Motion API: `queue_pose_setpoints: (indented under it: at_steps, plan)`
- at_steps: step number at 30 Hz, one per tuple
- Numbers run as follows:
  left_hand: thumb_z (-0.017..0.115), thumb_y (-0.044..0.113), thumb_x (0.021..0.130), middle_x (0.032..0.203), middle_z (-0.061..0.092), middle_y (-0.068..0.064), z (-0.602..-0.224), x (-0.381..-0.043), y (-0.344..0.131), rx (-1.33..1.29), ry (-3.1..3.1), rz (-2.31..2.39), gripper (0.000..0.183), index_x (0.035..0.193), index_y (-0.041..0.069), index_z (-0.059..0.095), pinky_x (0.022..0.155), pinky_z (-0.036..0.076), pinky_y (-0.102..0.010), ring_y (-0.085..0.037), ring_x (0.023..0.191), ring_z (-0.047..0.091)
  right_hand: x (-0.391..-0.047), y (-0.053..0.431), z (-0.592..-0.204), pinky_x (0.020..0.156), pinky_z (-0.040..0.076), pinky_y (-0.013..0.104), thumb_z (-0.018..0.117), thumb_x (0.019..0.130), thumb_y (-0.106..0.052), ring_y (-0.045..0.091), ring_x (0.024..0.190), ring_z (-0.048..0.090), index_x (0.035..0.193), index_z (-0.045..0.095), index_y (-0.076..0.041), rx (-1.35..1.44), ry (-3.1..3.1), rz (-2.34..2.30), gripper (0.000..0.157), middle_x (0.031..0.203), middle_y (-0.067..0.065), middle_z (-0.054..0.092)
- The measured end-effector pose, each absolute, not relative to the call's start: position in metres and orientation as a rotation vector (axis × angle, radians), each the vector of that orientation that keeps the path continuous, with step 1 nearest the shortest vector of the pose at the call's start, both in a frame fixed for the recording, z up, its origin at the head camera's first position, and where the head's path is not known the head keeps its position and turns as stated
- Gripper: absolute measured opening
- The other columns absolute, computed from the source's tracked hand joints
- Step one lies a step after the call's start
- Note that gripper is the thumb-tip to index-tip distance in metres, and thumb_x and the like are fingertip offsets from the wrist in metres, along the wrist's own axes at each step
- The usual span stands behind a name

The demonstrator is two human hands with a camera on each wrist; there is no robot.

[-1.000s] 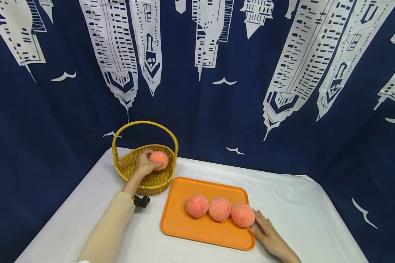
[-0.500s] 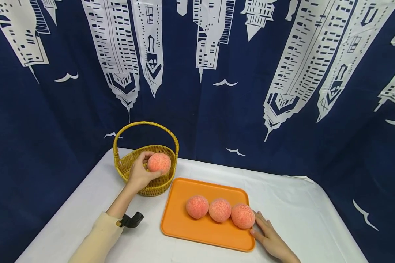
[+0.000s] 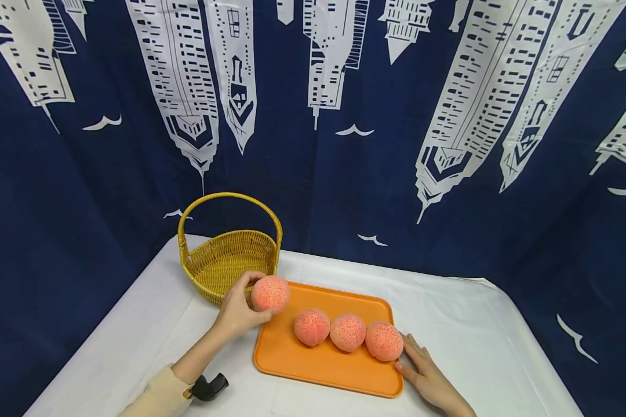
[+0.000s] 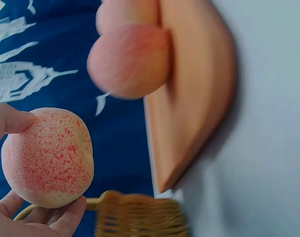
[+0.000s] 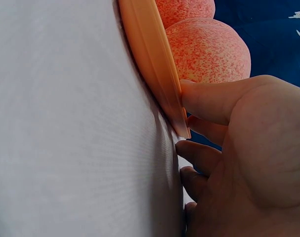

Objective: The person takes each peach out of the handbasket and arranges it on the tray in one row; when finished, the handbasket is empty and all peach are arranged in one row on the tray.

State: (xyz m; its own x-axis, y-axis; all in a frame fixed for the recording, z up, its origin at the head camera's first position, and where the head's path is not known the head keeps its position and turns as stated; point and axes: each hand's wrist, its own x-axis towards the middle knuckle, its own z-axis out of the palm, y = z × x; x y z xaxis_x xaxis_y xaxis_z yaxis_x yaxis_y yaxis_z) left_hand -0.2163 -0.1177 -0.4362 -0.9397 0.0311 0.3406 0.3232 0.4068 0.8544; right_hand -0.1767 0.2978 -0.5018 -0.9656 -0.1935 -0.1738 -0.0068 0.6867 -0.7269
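My left hand [image 3: 240, 310] grips a pink speckled peach [image 3: 271, 293], thumb on one side and fingers on the other. In the left wrist view this peach [image 4: 48, 163] hangs away from the tray. In the head view it overlaps the left back corner of the orange tray [image 3: 318, 370]. Three peaches sit in a row on the tray: a left one [image 3: 311, 328], a middle one [image 3: 348, 333] and a right one [image 3: 384, 341]. At the tray's right edge rests my right hand [image 3: 428, 376], fingers extended beside the right peach. Its thumb [image 5: 209, 101] touches the tray rim.
Left of the tray stands a yellow wicker basket [image 3: 232, 260] with a tall arched handle [image 3: 228, 195]. A white cloth [image 3: 475, 330] covers the table. Behind hangs a dark blue curtain [image 3: 344, 185] with white buildings and birds.
My left hand has lifted the peach out of the basket and carried it right and toward me, over the tray's corner. The right hand stays at the tray's edge.
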Motion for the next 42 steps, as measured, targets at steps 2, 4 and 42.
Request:
queue_pose_setpoints:
  at_steps: [2, 4, 42]
  plan:
    - [0.085, -0.003, 0.06, 0.119, 0.06, -0.012, -0.443, -0.212, -0.114, -0.316, -2.405, -1.557, 0.07, 0.121, 0.007, 0.054, 0.095, 0.051, -0.046, -0.029, 0.111, 0.059, -0.177, 0.298, -0.502, 0.116, -0.009, 0.062, 0.06, 0.096, -0.033, 0.043, 0.149, -0.002, 0.152, 0.028, 0.001, -0.163, 2.665, -1.146, 0.073, 0.16, 0.027, 0.012]
    - [0.085, -0.003, 0.059, 0.117, 0.061, -0.009, -0.451, -0.21, -0.112, -0.346, -2.409, -1.545, 0.069, 0.12, 0.007, 0.054, 0.093, 0.053, -0.042, -0.027, 0.109, 0.059, -0.177, 0.298, -0.502, 0.116, -0.009, 0.062, 0.06, 0.096, -0.033, 0.043, 0.149, -0.002, 0.152, 0.028, 0.001, -0.166, 2.667, -1.147, 0.072, 0.16, 0.026, 0.012]
    - [0.088, 0.001, 0.059, 0.114, 0.06, -0.007, -0.496, -0.21, -0.104, -0.382, -2.455, -1.394, 0.066, 0.116, 0.008, 0.055, 0.093, 0.05, -0.049, -0.025, 0.108, 0.059, -0.175, 0.296, -0.503, 0.116, -0.008, 0.063, 0.06, 0.095, -0.03, 0.045, 0.148, 0.0, 0.15, 0.032, 0.002, -0.195, 2.679, -1.204, 0.069, 0.159, 0.027, 0.016]
